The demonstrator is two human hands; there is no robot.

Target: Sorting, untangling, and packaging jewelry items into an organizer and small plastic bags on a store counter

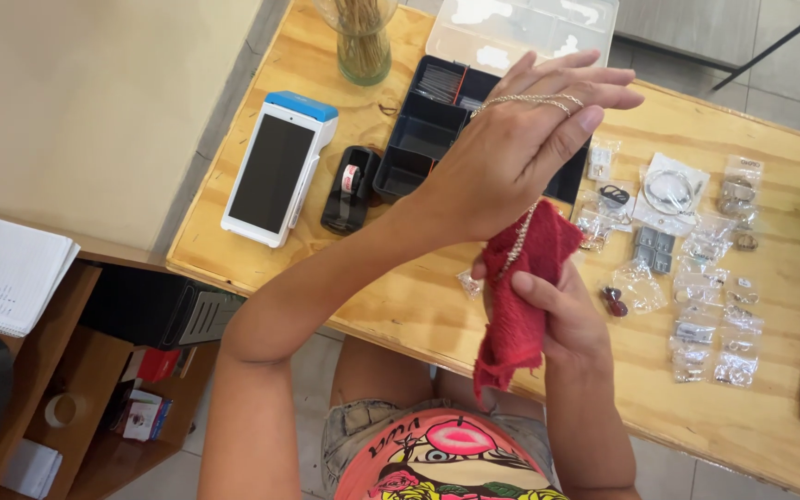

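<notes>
left hand (511,148): thin silver chain (522,236) draped over spread fingers | right hand (557,310): gripped red cloth (525,287) around chain | chain looked light, limp, slippery; hold through cloth

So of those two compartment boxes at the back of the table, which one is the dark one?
The black organizer tray nearer the person, partly behind the left hand; the clear plastic box lies beyond it.
</notes>
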